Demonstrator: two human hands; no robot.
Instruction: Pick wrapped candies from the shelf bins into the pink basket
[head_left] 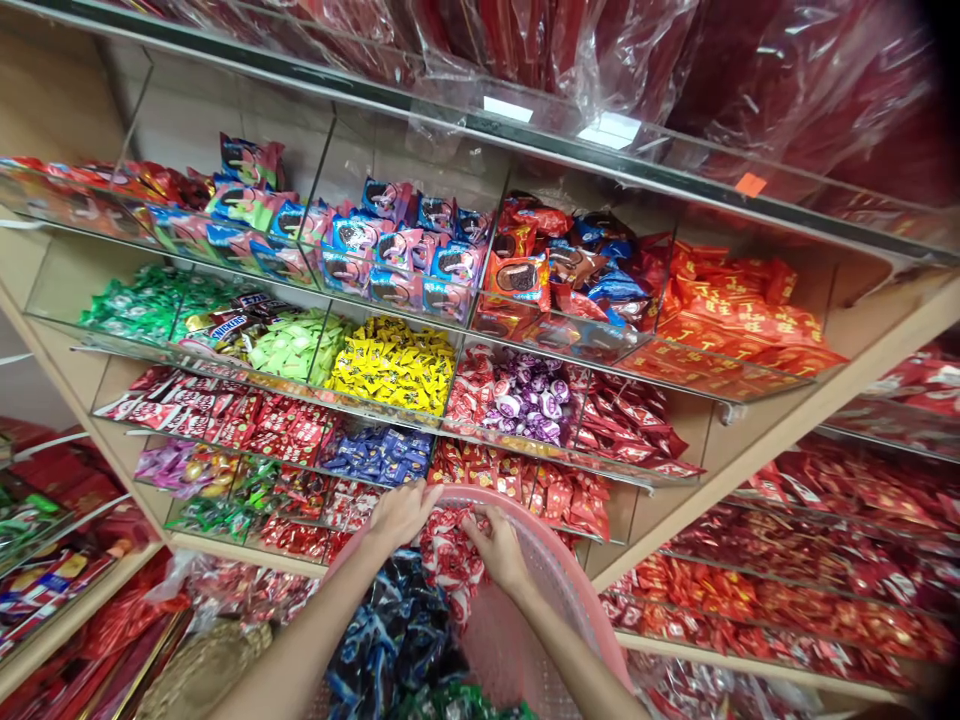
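Red-and-white candies (448, 560) in a pink basket (577, 570) are touched by the half-open right grip (496, 548); the left grip (405, 512) is curled at the rim, whether holding anything cannot be told.

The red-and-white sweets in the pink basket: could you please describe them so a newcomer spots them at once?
Find the wooden shelving, then the pink basket below its centre. Inside the basket's far side, between the left hand and right hand, lie the red-and-white sweets. Their colours set them apart from the black-and-blue packets and green ones nearer the camera.
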